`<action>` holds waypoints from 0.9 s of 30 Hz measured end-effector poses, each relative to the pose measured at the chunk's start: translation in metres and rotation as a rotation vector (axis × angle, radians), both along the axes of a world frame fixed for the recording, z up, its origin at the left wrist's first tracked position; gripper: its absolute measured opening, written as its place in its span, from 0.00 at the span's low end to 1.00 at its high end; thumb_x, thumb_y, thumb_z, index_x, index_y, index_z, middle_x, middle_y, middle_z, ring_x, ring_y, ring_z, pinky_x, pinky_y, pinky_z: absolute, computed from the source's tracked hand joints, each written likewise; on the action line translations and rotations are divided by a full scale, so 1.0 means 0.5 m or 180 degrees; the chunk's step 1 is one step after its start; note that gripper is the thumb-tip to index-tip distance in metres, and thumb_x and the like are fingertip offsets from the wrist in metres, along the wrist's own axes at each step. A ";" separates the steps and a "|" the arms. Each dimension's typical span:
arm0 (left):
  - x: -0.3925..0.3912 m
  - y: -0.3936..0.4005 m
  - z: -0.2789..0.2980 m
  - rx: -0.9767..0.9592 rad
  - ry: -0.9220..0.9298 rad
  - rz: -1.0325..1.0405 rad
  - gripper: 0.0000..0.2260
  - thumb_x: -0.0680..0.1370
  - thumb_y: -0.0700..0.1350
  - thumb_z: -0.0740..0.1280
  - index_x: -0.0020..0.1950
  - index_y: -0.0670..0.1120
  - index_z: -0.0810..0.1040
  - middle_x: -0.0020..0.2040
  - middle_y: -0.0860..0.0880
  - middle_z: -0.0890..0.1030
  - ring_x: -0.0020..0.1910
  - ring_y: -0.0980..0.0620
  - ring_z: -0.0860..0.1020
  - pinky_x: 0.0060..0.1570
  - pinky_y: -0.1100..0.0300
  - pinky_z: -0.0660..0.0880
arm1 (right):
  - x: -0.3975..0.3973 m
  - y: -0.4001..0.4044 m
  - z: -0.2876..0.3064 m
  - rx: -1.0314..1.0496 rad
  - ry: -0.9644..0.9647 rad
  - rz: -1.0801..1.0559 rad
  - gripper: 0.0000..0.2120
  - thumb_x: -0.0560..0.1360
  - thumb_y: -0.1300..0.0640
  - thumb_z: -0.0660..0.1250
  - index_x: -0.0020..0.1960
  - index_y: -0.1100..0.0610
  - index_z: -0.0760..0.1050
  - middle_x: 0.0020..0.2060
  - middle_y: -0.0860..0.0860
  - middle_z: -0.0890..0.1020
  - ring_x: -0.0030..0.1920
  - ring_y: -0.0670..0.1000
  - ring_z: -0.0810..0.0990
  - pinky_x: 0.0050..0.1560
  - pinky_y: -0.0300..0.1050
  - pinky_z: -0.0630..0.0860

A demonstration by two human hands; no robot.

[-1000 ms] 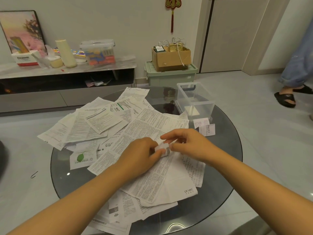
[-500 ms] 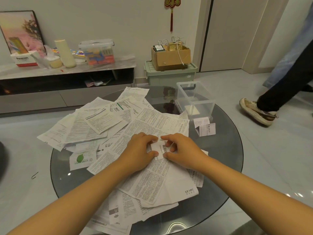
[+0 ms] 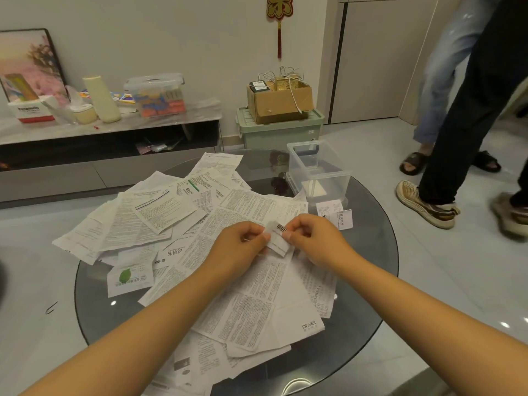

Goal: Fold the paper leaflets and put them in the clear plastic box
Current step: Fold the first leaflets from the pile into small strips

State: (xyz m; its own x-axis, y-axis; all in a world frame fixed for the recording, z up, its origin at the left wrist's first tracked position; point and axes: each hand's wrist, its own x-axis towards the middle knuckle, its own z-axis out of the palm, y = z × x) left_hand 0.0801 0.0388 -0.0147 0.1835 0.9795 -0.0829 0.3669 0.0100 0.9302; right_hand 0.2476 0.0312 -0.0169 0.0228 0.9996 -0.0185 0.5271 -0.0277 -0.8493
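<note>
A small folded leaflet with a barcode on it is held a little above the paper pile. My left hand pinches its left edge and my right hand pinches its right edge. Several unfolded leaflets lie spread over the round dark glass table. The clear plastic box stands open at the table's far right, with a folded paper inside. Two folded leaflets lie on the glass just in front of the box.
A person's legs and shoes stand on the floor right of the table, another person in sandals behind. A green bin with a cardboard box sits beyond the table. A low cabinet runs along the left wall.
Both hands lifted the small leaflet off the pile and shifted slightly right; its barcode side now faces up. The walking person has come closer to the table's right side.
</note>
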 end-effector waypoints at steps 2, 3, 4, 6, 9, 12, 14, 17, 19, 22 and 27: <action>0.017 0.000 0.000 -0.0090 -0.0254 0.0068 0.03 0.77 0.41 0.67 0.46 0.45 0.81 0.40 0.45 0.83 0.40 0.51 0.82 0.43 0.58 0.79 | 0.011 0.002 0.002 0.0155 -0.0124 -0.0112 0.03 0.75 0.56 0.68 0.43 0.52 0.76 0.32 0.47 0.75 0.31 0.43 0.71 0.31 0.31 0.67; 0.026 0.001 0.001 -0.0162 -0.0375 0.0104 0.03 0.77 0.39 0.67 0.47 0.44 0.81 0.40 0.44 0.84 0.40 0.51 0.82 0.43 0.59 0.79 | 0.017 0.002 0.004 0.0233 -0.0200 -0.0170 0.02 0.75 0.56 0.68 0.43 0.52 0.77 0.32 0.47 0.74 0.31 0.43 0.70 0.31 0.29 0.66; 0.036 0.001 0.002 -0.0231 -0.0471 0.0126 0.03 0.77 0.38 0.67 0.48 0.43 0.81 0.41 0.43 0.84 0.41 0.51 0.82 0.42 0.59 0.79 | 0.024 0.002 0.007 0.0305 -0.0262 -0.0222 0.02 0.75 0.57 0.68 0.44 0.53 0.77 0.32 0.47 0.75 0.31 0.42 0.70 0.31 0.29 0.66; 0.062 0.005 0.005 -0.0287 -0.0521 0.0137 0.04 0.76 0.36 0.67 0.49 0.42 0.79 0.40 0.43 0.84 0.42 0.49 0.83 0.43 0.57 0.80 | 0.042 0.003 0.015 0.0434 -0.0345 -0.0290 0.02 0.75 0.59 0.67 0.45 0.55 0.78 0.33 0.47 0.76 0.31 0.42 0.70 0.32 0.27 0.68; 0.097 0.011 0.003 -0.0205 -0.0381 0.0132 0.04 0.75 0.38 0.69 0.49 0.41 0.77 0.36 0.44 0.84 0.41 0.48 0.83 0.40 0.58 0.79 | 0.068 0.009 0.018 0.0502 -0.0514 -0.0399 0.03 0.76 0.61 0.66 0.46 0.57 0.79 0.32 0.44 0.75 0.33 0.42 0.72 0.34 0.28 0.68; 0.133 0.014 -0.004 0.0148 0.0071 0.0054 0.03 0.75 0.42 0.70 0.47 0.44 0.79 0.38 0.48 0.83 0.38 0.52 0.82 0.37 0.65 0.76 | 0.100 0.018 0.014 0.0524 -0.0935 -0.0496 0.04 0.76 0.60 0.65 0.46 0.55 0.79 0.34 0.45 0.75 0.41 0.48 0.73 0.41 0.41 0.69; 0.157 0.021 -0.007 0.0379 0.0255 0.0049 0.01 0.75 0.42 0.70 0.45 0.47 0.79 0.39 0.52 0.81 0.38 0.57 0.79 0.36 0.71 0.73 | 0.125 0.021 0.016 0.0609 -0.1293 -0.0543 0.04 0.76 0.59 0.64 0.46 0.55 0.78 0.39 0.47 0.76 0.47 0.51 0.72 0.45 0.45 0.70; 0.190 0.036 -0.010 0.0561 0.0317 0.0068 0.06 0.73 0.44 0.72 0.48 0.49 0.78 0.43 0.54 0.79 0.38 0.58 0.76 0.36 0.74 0.70 | 0.156 0.024 0.017 0.0736 -0.1890 -0.0650 0.06 0.78 0.58 0.62 0.51 0.55 0.77 0.49 0.50 0.76 0.53 0.52 0.69 0.51 0.45 0.69; 0.213 0.048 -0.014 0.0628 0.0461 0.0059 0.13 0.72 0.47 0.72 0.55 0.49 0.75 0.49 0.52 0.78 0.41 0.57 0.75 0.36 0.73 0.68 | 0.168 0.027 0.011 0.0753 -0.2051 -0.0711 0.06 0.78 0.58 0.61 0.52 0.55 0.76 0.52 0.50 0.75 0.55 0.52 0.69 0.54 0.45 0.70; 0.233 0.064 -0.015 0.0467 0.0543 0.0101 0.19 0.73 0.48 0.72 0.61 0.47 0.71 0.56 0.50 0.77 0.48 0.55 0.75 0.37 0.72 0.67 | 0.164 0.030 -0.001 0.0498 -0.1929 -0.0654 0.06 0.79 0.60 0.59 0.53 0.56 0.73 0.53 0.53 0.75 0.53 0.54 0.71 0.50 0.47 0.72; 0.258 0.085 -0.027 0.0167 0.0462 0.0117 0.16 0.73 0.43 0.72 0.58 0.46 0.72 0.56 0.50 0.77 0.50 0.52 0.77 0.41 0.68 0.70 | 0.164 0.041 -0.009 0.0056 -0.1541 -0.0596 0.04 0.79 0.60 0.59 0.53 0.59 0.68 0.52 0.56 0.78 0.48 0.55 0.75 0.43 0.47 0.71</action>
State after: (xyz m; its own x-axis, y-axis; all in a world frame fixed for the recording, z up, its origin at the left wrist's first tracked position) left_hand 0.2091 0.0815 -0.0282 0.1373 0.9890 -0.0544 0.4979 -0.0214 0.8670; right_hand 0.3298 0.0518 -0.0212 0.2029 0.9776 0.0551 0.8472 -0.1471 -0.5106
